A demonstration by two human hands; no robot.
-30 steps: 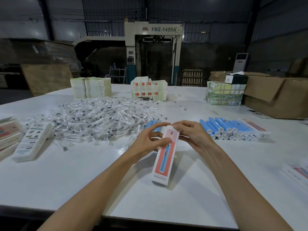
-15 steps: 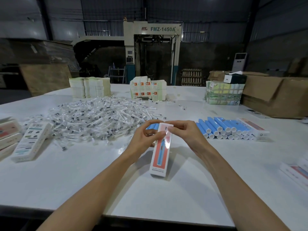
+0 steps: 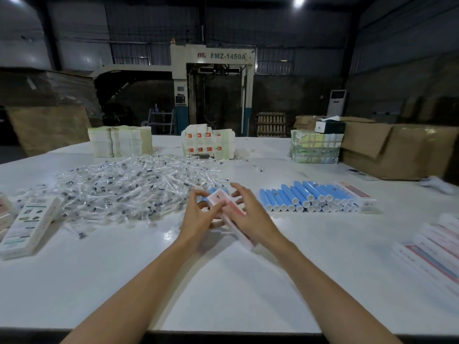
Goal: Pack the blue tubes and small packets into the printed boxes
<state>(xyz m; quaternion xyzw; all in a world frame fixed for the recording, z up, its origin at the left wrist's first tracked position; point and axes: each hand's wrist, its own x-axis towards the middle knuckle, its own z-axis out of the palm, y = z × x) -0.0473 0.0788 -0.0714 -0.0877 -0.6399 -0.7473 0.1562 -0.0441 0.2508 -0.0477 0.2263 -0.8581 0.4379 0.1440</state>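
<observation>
A long printed box, white with a red face, lies tilted between both hands over the middle of the white table. My left hand grips its upper left side with curled fingers. My right hand covers its right side, fingers wrapped over it, hiding most of the box. Blue tubes with white caps lie stacked in rows to the right. A wide heap of small clear packets spreads at the left. A few more blue tubes peek out behind the box.
Printed boxes lie at the left edge and the right edge, one more beside the tubes. Stacks of flat cartons and a wrapped bundle stand at the back. Brown cardboard boxes fill the far right.
The box has turned from pointing toward me to slanting down to the right, and my right hand has closed over it. The view has tilted up slightly.
</observation>
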